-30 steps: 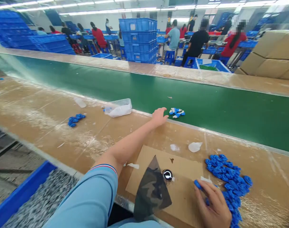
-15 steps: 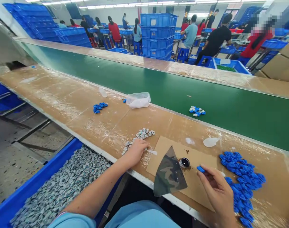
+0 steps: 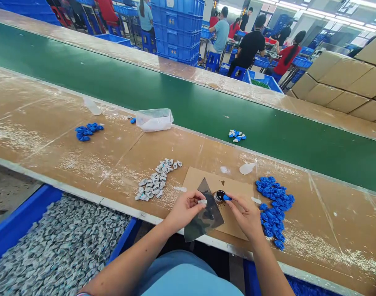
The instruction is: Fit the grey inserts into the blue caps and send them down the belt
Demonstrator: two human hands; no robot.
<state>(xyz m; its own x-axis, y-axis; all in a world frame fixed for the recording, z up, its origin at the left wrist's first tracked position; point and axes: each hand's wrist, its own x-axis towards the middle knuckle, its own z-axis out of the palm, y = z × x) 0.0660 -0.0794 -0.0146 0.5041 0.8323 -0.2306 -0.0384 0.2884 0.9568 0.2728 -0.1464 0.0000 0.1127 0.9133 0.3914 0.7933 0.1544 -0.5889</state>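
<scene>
My left hand [image 3: 185, 208] pinches a small grey-white piece [image 3: 202, 202] above a camouflage cloth [image 3: 203, 218]. Between the fingertips of my right hand [image 3: 244, 211] is a small blue piece [image 3: 227, 197], its tip at the rim of a small round jar of dark liquid [image 3: 219, 196]. Jar and cloth lie on a cardboard sheet [image 3: 234, 224]. Loose grey pieces [image 3: 154, 183] are spread left of the cardboard, and a heap of blue pieces [image 3: 274, 201] lies at its right.
A clear plastic tray [image 3: 154, 120] stands by the green conveyor [image 3: 188, 94], which carries a few blue-and-white pieces [image 3: 237, 135]. A blue bin of grey pieces [image 3: 61, 238] is at lower left. People sit beyond, near stacked blue crates [image 3: 177, 33] and cartons [image 3: 339, 82].
My left hand has left the grey pieces and come over the cloth with one of them. My right hand has brought the blue piece to the jar. The view has turned right.
</scene>
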